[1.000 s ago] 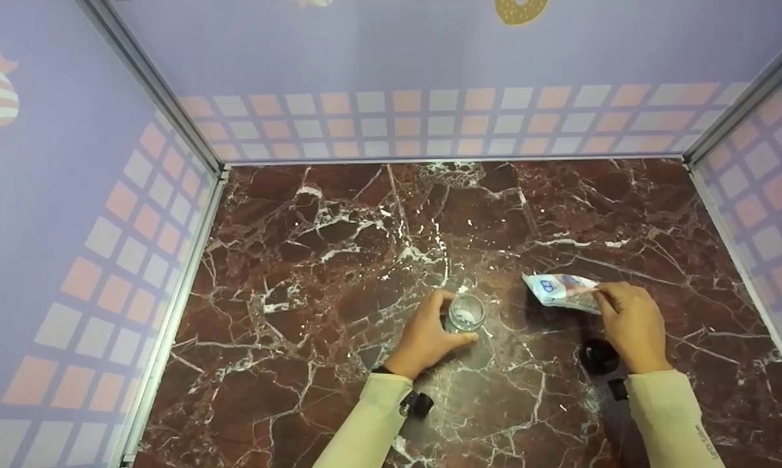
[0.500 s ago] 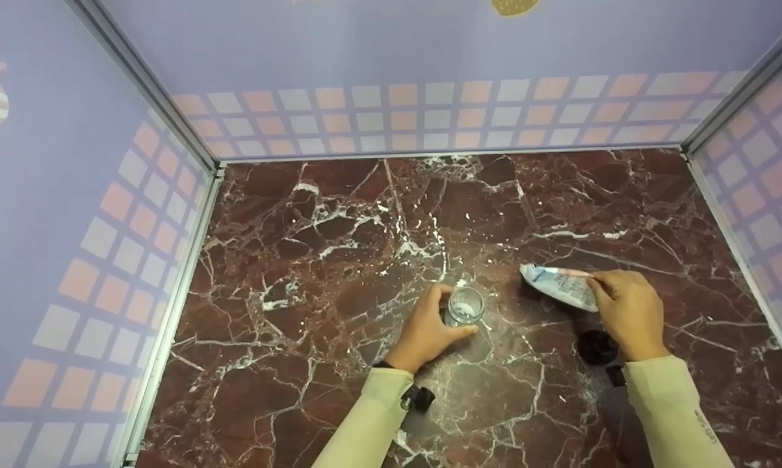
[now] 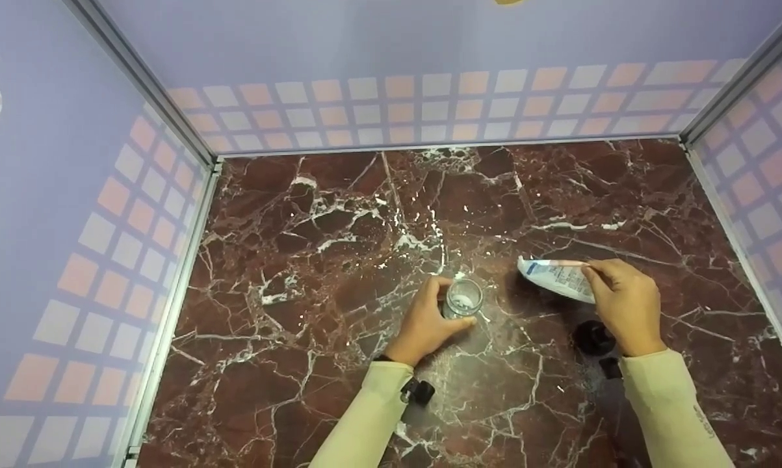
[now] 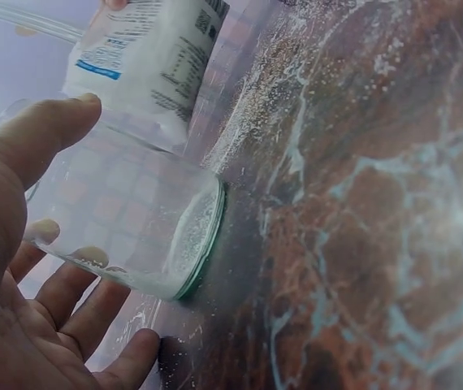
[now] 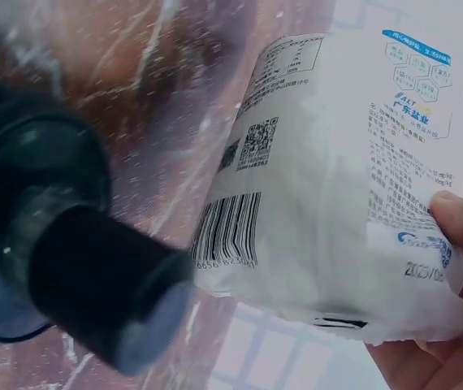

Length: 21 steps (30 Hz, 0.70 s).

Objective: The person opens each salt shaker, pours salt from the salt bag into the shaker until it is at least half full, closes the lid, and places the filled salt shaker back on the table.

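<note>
My left hand (image 3: 426, 322) grips a clear glass jar (image 3: 454, 311) on the marble-patterned table, thumb on the near side. White grains lie at the jar's bottom (image 4: 189, 244), as the left wrist view shows. To the right, my right hand (image 3: 630, 305) pinches the edge of a white plastic bag of salt (image 3: 556, 278). The bag is tilted above the table, its left end towards the jar but apart from it. Close up, its printed back (image 5: 321, 179) carries a barcode; whether salt leaves it cannot be seen.
A black round thing (image 3: 592, 337) stands on the table beside my right wrist; up close it has a thick black cylinder (image 5: 106, 280) on it. White grains are scattered over the table (image 3: 397, 364) beyond the jar. Patterned walls (image 3: 417, 107) enclose the back and sides.
The salt bag has turned in my right hand, so its coloured front has tipped out of sight and its printed back shows. The left hand keeps the jar; the head view has shifted slightly.
</note>
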Tool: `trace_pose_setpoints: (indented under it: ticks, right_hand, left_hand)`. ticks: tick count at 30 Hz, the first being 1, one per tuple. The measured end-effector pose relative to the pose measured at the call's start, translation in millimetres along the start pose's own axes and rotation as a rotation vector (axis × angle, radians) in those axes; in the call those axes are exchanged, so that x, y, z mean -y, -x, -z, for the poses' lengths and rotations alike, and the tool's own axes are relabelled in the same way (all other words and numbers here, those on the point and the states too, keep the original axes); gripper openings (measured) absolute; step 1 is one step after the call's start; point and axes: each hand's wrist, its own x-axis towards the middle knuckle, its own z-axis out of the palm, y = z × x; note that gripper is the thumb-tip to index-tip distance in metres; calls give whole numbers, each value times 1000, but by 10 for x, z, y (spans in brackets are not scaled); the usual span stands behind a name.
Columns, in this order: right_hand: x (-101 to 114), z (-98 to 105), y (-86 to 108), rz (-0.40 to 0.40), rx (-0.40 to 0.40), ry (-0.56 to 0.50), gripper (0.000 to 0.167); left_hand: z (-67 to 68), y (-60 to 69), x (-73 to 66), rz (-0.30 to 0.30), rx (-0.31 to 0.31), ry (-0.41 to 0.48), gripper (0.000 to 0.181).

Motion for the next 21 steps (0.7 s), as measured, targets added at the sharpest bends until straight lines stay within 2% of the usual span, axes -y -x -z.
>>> trace_pose_setpoints:
  ticks: [10,16,21]
  right_hand:
    - [172,61,-11,19,-39,-59,6]
    - [286,81,-28,8,-88,-134,4]
    - [358,86,7,4,-112,-195,3]
  left_hand:
    - [-13,-5,-41,33,0,-14,77]
    - [-35,13,-54,14,-32,-44,79]
    - [-49,39,-28,21,-22,-42,81]
